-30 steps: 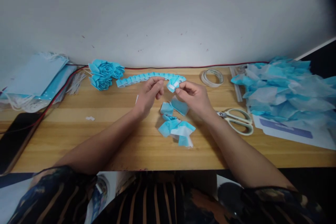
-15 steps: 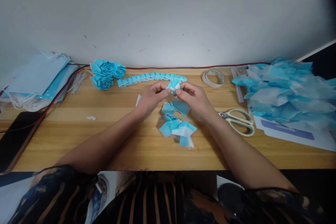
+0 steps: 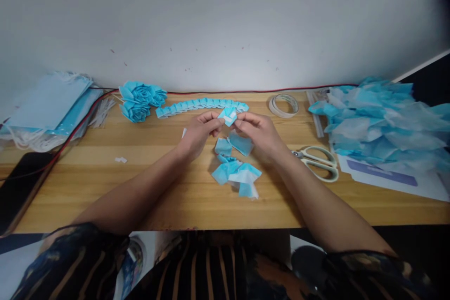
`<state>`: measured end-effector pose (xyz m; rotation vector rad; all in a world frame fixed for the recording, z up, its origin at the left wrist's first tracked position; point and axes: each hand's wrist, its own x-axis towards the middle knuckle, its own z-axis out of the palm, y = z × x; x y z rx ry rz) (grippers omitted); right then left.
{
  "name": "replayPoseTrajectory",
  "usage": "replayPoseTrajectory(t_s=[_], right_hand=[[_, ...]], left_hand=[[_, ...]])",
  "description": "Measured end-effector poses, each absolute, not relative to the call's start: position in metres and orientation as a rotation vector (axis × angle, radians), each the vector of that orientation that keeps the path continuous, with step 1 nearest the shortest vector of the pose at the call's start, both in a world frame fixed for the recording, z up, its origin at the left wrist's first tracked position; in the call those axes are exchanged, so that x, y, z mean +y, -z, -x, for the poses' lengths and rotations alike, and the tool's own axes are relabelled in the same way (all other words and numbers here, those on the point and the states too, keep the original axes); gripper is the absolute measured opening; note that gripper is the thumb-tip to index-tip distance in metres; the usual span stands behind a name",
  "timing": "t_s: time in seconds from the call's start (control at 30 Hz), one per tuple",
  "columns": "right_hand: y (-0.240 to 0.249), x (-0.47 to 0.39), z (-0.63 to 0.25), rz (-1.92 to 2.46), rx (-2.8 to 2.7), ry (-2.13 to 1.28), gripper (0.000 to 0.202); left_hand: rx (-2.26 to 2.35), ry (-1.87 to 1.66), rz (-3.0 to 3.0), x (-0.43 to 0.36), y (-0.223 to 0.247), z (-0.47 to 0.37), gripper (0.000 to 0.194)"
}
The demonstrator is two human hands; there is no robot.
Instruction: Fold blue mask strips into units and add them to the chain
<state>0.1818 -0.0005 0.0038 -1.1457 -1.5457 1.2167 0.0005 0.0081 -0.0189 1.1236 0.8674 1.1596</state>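
Between my two hands is a small folded piece of blue and white fabric (image 3: 228,115). My left hand (image 3: 201,132) pinches its left edge with thumb and forefinger. On the opposite edge, my right hand (image 3: 258,130) grips it in the same way. Just behind it lies a curved row of overlapping folded blue pieces (image 3: 200,104). Several loose blue and white fabric pieces (image 3: 242,173) lie on the table below my hands, one of them a flat blue square (image 3: 241,143).
Blue fabric flowers (image 3: 142,98) and a stack of face masks (image 3: 49,101) sit at the left, above a phone (image 3: 26,183). Tape rolls (image 3: 283,105), scissors (image 3: 318,163) and a large heap of cut fabric (image 3: 383,124) are at the right. A cable runs along the wall.
The held piece has turned and now looks more like a flat diamond, with its white part showing differently. Both hands stay in nearly the same place; the view has shifted slightly.
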Motion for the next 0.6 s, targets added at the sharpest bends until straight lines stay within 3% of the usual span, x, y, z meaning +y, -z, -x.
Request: replayPoseTrajectory(t_s=[0.2, 0.37, 0.6], right_hand=[[-0.005, -0.001, -0.18, 1.147, -1.544, -1.179, 0.023], [-0.007, -0.001, -0.179, 1.177, -1.561, -1.012, 0.023], [-0.007, -0.005, -0.176, 1.249, -1.651, -0.768, 0.013]], left_hand=[[0.865, -1.158, -1.153, 0.01, 0.023, 0.0, 0.024], [0.923, -1.34, -1.155, 0.007, 0.014, -0.002, 0.016], [1.081, -1.382, -1.603, -0.004, 0.013, -0.007, 0.01]])
